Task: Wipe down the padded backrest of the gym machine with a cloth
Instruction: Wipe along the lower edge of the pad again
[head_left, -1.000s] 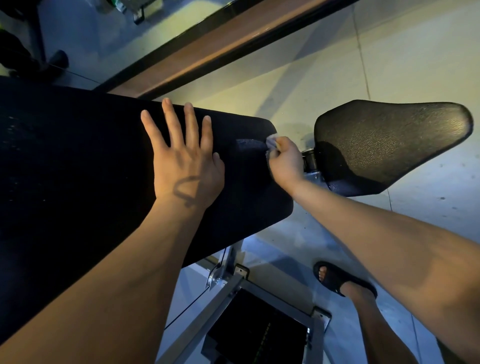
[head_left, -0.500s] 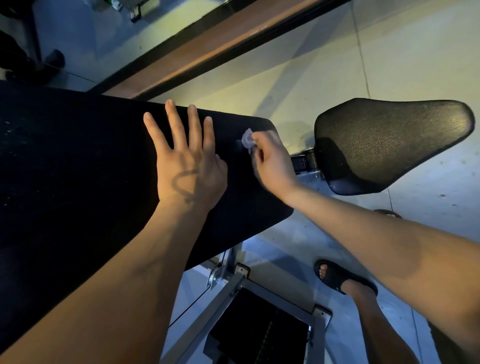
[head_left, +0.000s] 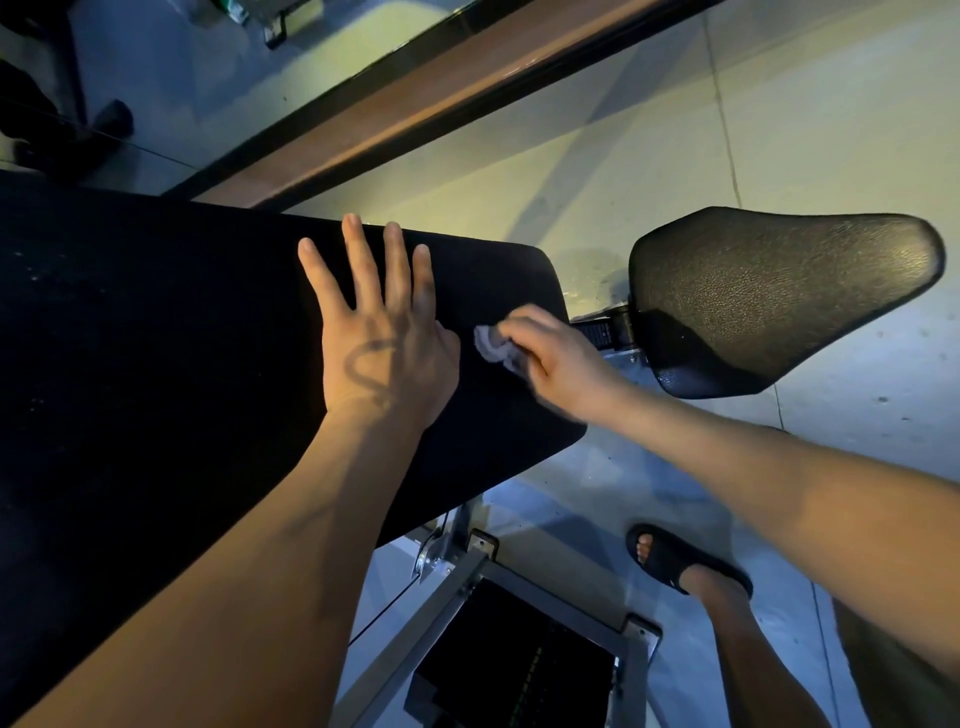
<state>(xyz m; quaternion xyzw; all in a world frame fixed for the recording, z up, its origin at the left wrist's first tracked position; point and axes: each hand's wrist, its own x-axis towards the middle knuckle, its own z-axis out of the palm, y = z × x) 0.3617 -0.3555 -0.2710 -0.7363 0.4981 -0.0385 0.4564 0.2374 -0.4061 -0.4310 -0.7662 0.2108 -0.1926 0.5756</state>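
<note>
"Wiping where, by then?"

"Near the 3 o'clock end of the backrest (head_left: 156, 338). The cloth (head_left: 491, 346) lay on the pad just at 3 o'clock of the left grip (head_left: 384, 338). A second before, it had been right at the end edge, by the gap to the seat (head_left: 779, 296). Half a second before, it was further in and toward 12 o'clock. Now it had come down toward 6 o'clock, closer to the left thumb."

"And the right grip?"

"The right grip (head_left: 558, 364) had its fingers curled round the bunched cloth and pressed it to the pad. It was blurred, so I judged it to be mid-stroke."

"Did the left one move?"

"Hardly. It stayed flat, palm on the pad, fingers straight and spread toward 12 o'clock, holding nothing."

"What did that mean for the job?"

"As I judged it, the end by the seat had been covered in short strokes, and the long stretch toward 9 o'clock was left. The left grip sat where the cloth would need to go next, so it would have to lift or slide on."

"Anything else in view?"

"The frame (head_left: 441, 603) at 6 o'clock under the pad, and a sandalled foot (head_left: 675, 561) on the floor (head_left: 831, 130) at 5 o'clock."
</note>
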